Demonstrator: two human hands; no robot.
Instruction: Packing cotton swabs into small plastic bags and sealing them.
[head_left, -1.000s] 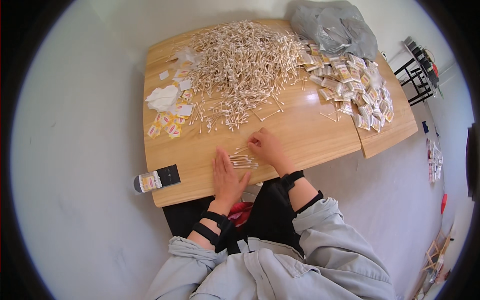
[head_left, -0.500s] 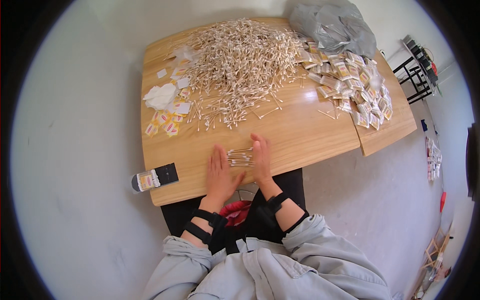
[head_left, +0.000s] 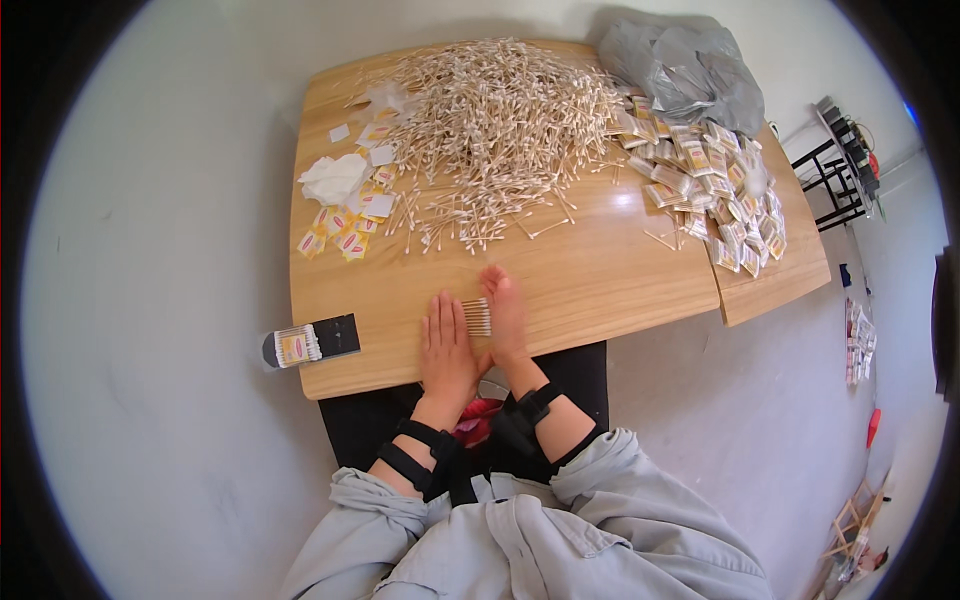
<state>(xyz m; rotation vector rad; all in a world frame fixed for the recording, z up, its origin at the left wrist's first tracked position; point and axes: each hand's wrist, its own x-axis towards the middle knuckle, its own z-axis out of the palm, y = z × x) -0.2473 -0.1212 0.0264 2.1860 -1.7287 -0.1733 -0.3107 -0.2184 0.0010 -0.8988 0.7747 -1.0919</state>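
Near the table's front edge, a small row of cotton swabs (head_left: 477,317) lies side by side between my two hands. Flat along the row's left end is my left hand (head_left: 447,350), its fingers stretched out. My right hand (head_left: 507,320) stands on edge at the right end, fingers straight, palm toward the swabs. Both palms appear to touch the swab tips, and the hands come close together at the thumbs. Beyond them spreads a big heap of loose cotton swabs (head_left: 505,120).
A black holder (head_left: 337,335) with a filled swab pack (head_left: 297,347) overhangs the left edge. Yellow-and-white cards (head_left: 350,242) and a white crumpled sheet (head_left: 334,180) lie at left. Packed swab bags (head_left: 715,180) pile up at right, below a grey plastic bag (head_left: 685,70).
My hands have moved closer together. The swabs between them, uneven before, now lie in a tighter row with their ends lined up.
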